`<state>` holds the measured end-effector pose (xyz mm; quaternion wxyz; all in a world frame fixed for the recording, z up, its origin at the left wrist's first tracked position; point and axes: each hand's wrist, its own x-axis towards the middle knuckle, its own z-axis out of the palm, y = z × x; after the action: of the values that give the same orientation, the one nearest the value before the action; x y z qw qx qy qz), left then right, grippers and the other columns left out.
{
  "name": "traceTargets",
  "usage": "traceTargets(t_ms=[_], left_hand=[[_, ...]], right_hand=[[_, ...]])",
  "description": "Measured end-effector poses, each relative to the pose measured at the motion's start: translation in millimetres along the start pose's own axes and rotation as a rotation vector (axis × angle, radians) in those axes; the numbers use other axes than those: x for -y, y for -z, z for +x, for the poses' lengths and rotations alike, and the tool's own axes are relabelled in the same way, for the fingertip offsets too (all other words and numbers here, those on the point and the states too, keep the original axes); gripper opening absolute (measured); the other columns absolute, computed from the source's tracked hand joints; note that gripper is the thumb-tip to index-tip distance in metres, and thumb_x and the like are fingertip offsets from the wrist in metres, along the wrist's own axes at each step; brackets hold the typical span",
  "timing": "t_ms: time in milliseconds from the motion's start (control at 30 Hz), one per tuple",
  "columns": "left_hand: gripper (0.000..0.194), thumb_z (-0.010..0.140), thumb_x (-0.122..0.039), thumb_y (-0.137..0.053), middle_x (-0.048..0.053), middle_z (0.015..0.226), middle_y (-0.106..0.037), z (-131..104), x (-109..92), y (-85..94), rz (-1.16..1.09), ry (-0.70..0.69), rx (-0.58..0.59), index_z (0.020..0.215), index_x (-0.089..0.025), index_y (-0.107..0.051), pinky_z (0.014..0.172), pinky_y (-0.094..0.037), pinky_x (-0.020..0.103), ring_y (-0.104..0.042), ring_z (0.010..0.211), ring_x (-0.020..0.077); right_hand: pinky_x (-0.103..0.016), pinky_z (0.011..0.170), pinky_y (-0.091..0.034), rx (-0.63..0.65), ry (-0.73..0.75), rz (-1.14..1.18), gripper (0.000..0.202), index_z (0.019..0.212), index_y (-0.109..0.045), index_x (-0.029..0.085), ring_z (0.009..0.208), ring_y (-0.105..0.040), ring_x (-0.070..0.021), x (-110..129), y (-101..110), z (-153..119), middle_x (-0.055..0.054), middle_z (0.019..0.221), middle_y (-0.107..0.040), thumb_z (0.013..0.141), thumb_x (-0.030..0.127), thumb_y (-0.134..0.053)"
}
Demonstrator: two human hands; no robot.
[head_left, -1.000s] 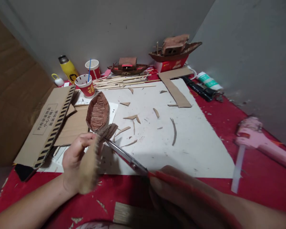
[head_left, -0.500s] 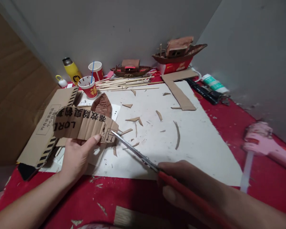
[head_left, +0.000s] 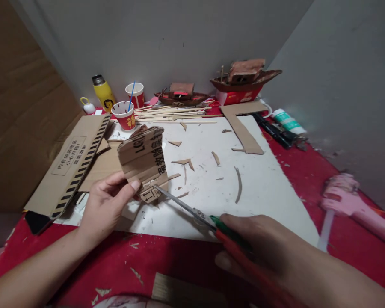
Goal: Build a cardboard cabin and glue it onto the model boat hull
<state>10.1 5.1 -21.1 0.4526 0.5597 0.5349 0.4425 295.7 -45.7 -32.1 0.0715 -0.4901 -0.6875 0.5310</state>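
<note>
My left hand (head_left: pixel 111 205) pinches the lower left edge of a curved piece of printed cardboard (head_left: pixel 141 158), thumb on the near side. My right hand (head_left: pixel 256 244) is closed round the red and green handles of a pair of scissors (head_left: pixel 186 207). The blades point left, and their tip touches the cardboard near its lower right part, by a printed arrow mark. Behind the cardboard, a small brown model boat is mostly hidden. Cut cardboard scraps (head_left: pixel 215 158) lie about on the white sheet (head_left: pixel 269 201).
Two paper cups (head_left: pixel 123 122), a yellow bottle (head_left: pixel 103 94), thin wooden sticks (head_left: pixel 176 113) and two model boats (head_left: pixel 247 77) stand or lie at the back. A pink glue gun (head_left: pixel 343 196) is at right. Larger cardboard (head_left: pixel 67 167) lies at left on the red tablecloth (head_left: pixel 115 265).
The left hand has turned the cardboard from lying lengthwise to standing more upright. The scissors' tip has shifted slightly right and down, and more of the green handle shows.
</note>
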Motion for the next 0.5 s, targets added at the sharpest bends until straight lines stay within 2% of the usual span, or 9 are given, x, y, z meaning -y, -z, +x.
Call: traceTargets(t_ms=[67,167,300,500], left_hand=[[0.015,0.083,-0.033,-0.069,-0.001,0.066,-0.069,-1.0,-5.3,-0.6,-0.005,-0.005,0.042,0.08,-0.019,-0.074,0.058,-0.05,0.022,-0.058,0.058,0.0121],[0.017,0.081,-0.032,-0.071,0.002,0.077,-0.073,-2.2,-9.6,-1.4,-0.063,-0.013,0.049,0.091,-0.019,-0.075,0.065,-0.053,0.024,-0.062,0.066,0.014],[0.022,0.077,-0.033,-0.074,0.005,0.086,-0.074,-0.7,-7.4,0.3,-0.144,-0.018,0.05,0.092,-0.017,-0.072,0.073,-0.054,0.027,-0.066,0.078,0.0179],[0.015,0.084,-0.03,-0.066,0.001,0.079,-0.066,0.7,0.3,6.5,-0.051,-0.089,0.108,0.093,-0.019,-0.066,0.064,-0.049,0.024,-0.058,0.069,0.0133]], right_hand=[[-0.027,0.053,-0.031,0.007,-0.001,-0.179,0.028,0.075,-0.054,0.022,0.058,-0.045,-0.0145,5.6,3.7,1.1,0.0,0.068,-0.058,0.082,0.047,-0.064],[-0.026,0.054,-0.033,0.008,0.007,-0.292,0.03,0.075,-0.052,0.022,0.058,-0.048,-0.0146,14.0,8.7,1.4,0.0,0.068,-0.06,0.086,0.049,-0.059],[-0.025,0.053,-0.036,-0.009,0.006,-0.27,0.034,0.074,-0.057,0.022,0.057,-0.051,-0.0146,21.8,14.1,-2.1,-0.002,0.069,-0.063,0.084,0.054,-0.06],[-0.024,0.052,-0.04,-0.031,-0.002,-0.21,0.042,0.076,-0.065,0.02,0.058,-0.054,-0.0158,27.3,28.7,-6.0,-0.003,0.067,-0.064,0.08,0.062,-0.062]])
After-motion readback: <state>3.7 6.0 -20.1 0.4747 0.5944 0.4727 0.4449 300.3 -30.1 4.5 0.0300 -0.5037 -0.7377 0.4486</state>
